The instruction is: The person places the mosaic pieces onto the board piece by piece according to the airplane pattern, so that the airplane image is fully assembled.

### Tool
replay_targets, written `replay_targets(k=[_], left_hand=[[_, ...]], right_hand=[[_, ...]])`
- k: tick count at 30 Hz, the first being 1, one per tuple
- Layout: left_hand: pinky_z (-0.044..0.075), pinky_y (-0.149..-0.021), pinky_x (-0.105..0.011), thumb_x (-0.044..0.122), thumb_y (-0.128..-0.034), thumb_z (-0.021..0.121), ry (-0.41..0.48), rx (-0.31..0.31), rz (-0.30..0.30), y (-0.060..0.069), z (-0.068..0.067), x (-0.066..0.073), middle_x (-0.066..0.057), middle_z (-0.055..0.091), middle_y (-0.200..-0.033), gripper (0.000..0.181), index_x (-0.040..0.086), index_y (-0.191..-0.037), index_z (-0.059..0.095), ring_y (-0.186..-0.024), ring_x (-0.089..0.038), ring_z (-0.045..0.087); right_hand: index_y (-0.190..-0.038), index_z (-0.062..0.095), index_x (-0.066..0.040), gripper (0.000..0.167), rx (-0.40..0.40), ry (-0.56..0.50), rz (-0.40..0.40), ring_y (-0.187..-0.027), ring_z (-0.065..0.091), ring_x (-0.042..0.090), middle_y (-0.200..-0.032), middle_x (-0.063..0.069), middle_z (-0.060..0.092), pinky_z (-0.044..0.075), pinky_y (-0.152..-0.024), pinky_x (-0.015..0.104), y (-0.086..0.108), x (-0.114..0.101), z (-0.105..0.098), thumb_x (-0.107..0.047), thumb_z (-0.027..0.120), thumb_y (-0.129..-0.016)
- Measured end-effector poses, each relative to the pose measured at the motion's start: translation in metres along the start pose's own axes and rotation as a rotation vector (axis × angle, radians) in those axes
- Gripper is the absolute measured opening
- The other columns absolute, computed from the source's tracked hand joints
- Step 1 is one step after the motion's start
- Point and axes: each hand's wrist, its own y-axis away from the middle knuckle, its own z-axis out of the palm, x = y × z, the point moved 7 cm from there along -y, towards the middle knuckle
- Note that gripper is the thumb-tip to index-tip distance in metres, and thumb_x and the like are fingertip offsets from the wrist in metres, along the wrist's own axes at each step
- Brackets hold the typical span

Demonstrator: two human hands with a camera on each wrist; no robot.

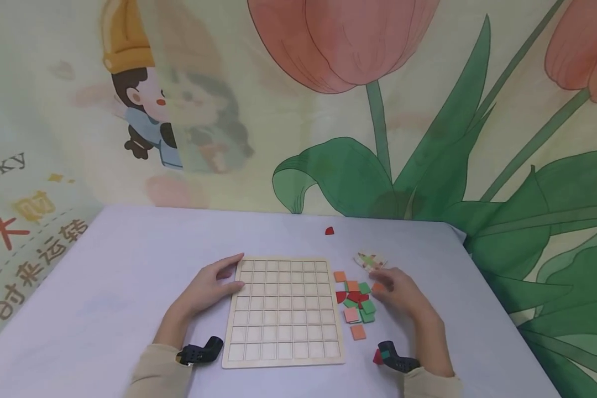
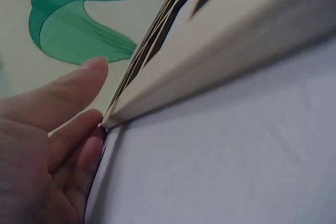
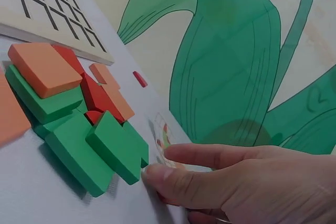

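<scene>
A pale wooden grid board (image 1: pixel 283 363) lies flat on the white table. My left hand (image 1: pixel 210 287) is at the board's upper left, its thumb and fingertips touching the edge; in the left wrist view, its fingers (image 2: pixel 79 129) meet the board's corner. My right hand (image 1: pixel 400 290) hovers at the right side of a loose tile pile, thumb and index finger apart. Just beyond its fingertips is a patterned card (image 1: pixel 370 261), blurred. An orange tile (image 1: pixel 377 287) lies by the thumb. Green tiles (image 3: pixel 79 153) overlap in the pile, nearest that thumb.
Beside the board's right edge are several orange, red, green and pink tiles, among them a pink tile (image 1: pixel 351 315). A red quarter-round piece (image 1: pixel 330 231) lies farther back. Another red piece (image 1: pixel 377 356) is partly behind the right wrist camera. A printed tulip backdrop (image 1: pixel 338 177) stands behind the table.
</scene>
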Motion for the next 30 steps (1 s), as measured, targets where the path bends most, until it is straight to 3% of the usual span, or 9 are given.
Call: replay_targets(k=[5, 12, 20, 30], left_hand=[[0.044, -0.102, -0.047, 0.028, -0.0819, 0.073, -0.065, 0.023, 0.049, -0.005, 0.009, 0.009, -0.011, 0.046, -0.145, 0.067, 0.02, -0.142, 0.045, -0.121, -0.033, 0.053], [0.044, -0.102, -0.046, 0.022, -0.0813, 0.074, -0.071, 0.022, 0.069, -0.004, 0.008, 0.006, -0.011, 0.045, -0.145, 0.066, 0.018, -0.141, 0.046, -0.122, -0.032, 0.053], [0.044, -0.101, -0.047, 0.019, -0.0815, 0.074, -0.098, 0.017, 0.058, -0.001, 0.003, 0.003, -0.01, 0.045, -0.145, 0.064, 0.018, -0.14, 0.047, -0.122, -0.034, 0.052], [0.045, -0.098, -0.051, 0.014, -0.0822, 0.072, -0.077, 0.007, 0.072, -0.003, 0.005, 0.007, -0.013, 0.036, -0.15, 0.063, 0.015, -0.14, 0.047, -0.119, -0.04, 0.053]], right_hand=[[-0.121, 0.062, -0.011, 0.037, 0.012, 0.029, 0.007, -0.11, 0.054, 0.03, -0.119, 0.014, 0.06, 0.05, -0.094, 0.049, 0.001, 0.007, -0.007, -0.014, 0.07, -0.085], [-0.116, 0.064, -0.01, 0.032, 0.002, 0.032, 0.019, -0.096, 0.054, 0.021, -0.105, 0.008, 0.062, 0.053, -0.085, 0.04, -0.004, 0.005, -0.004, -0.013, 0.071, -0.084], [-0.115, 0.065, -0.011, 0.032, -0.002, 0.011, 0.063, -0.097, 0.053, 0.023, -0.107, 0.01, 0.062, 0.053, -0.084, 0.04, -0.002, 0.007, 0.006, -0.013, 0.071, -0.084], [-0.116, 0.064, -0.011, 0.033, -0.002, 0.021, 0.071, -0.101, 0.052, 0.025, -0.111, 0.012, 0.06, 0.051, -0.088, 0.043, -0.004, 0.01, 0.004, -0.016, 0.071, -0.084]])
